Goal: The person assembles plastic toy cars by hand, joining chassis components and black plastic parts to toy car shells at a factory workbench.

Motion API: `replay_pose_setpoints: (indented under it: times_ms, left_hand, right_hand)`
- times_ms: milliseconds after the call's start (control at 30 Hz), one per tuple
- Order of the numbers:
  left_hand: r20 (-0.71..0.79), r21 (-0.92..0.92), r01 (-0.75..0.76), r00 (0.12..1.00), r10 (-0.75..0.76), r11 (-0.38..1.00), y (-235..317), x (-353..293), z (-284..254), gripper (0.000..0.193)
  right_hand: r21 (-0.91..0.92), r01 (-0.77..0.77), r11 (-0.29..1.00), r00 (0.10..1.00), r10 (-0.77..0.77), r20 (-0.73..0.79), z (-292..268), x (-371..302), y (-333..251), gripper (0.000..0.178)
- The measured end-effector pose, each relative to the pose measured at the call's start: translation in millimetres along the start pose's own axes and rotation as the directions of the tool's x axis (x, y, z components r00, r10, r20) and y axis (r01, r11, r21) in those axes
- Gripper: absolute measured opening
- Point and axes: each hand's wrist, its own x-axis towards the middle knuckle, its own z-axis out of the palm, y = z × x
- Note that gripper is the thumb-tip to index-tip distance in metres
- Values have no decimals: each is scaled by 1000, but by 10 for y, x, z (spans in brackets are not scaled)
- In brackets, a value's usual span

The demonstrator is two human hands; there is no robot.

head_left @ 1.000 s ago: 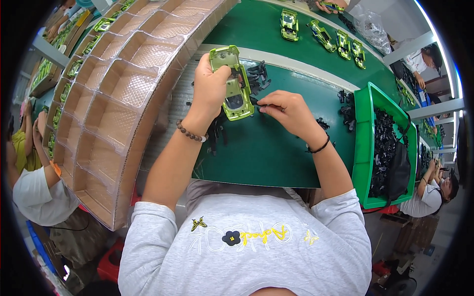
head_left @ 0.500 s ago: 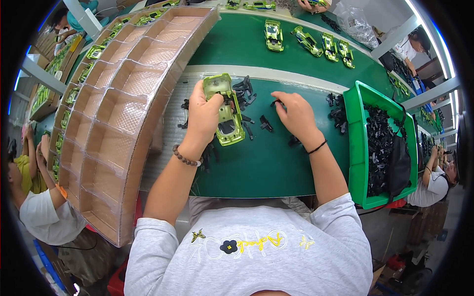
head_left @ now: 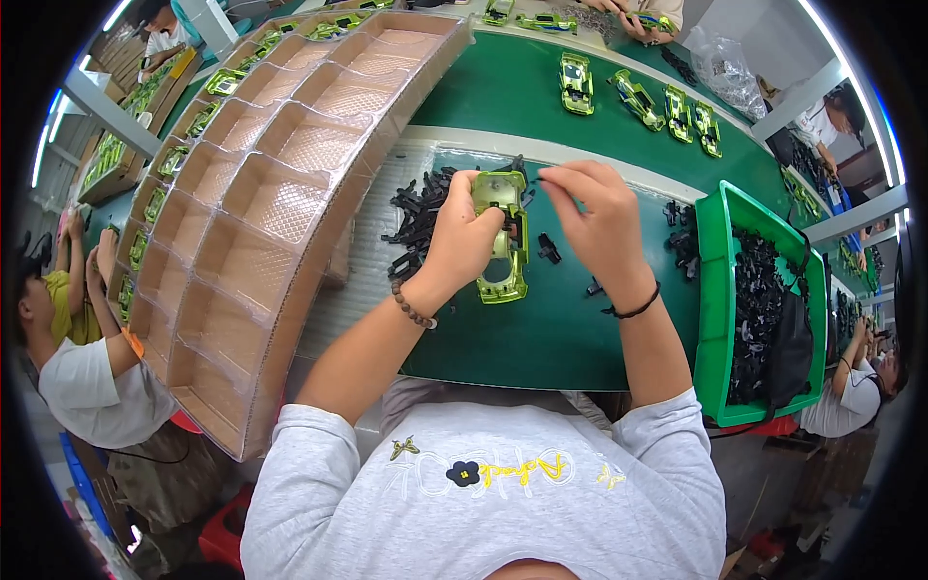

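Shell (head_left: 501,251) shifted right (long axis forward).

Gripped in left hand (head_left: 454,238): shell (head_left: 501,247), car-shaped, glossy lime green, hollow side up, pierced by window openings, pointing lengthwise away from body. Heaped to left: black parts (head_left: 416,215), small, jagged, tangled. Lying just right of shell: loose part (head_left: 549,247), black.

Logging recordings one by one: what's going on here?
The person's left hand holds a shiny lime-green car-shaped shell over a dark green tabletop. The right hand is pinched beside it; whether it grips anything is unclear. Loose black plastic pieces lie around; more sit in a bright green bin.
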Motion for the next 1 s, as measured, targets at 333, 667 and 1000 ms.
replay_pose_setpoints:
  times_ms: [333, 667, 1000]
  left_hand:
    - [-2, 92, -47, 999, 48, 995, 13, -25, 20, 28]
    - [43, -22, -18, 999, 19, 1000, 60, -15, -28, 30]
    - [157, -22, 47, 987, -43, 999, 133, -3, -57, 28]
  right_hand:
    - [-205, 332, 921, 942, -312, 124, 198, 79, -192, 21]
    - [-124, 335, 934, 938, -319, 137, 205, 159, -232, 19]
    - [-69, 113, 991, 978, -99, 185, 96, 269, -270, 5]
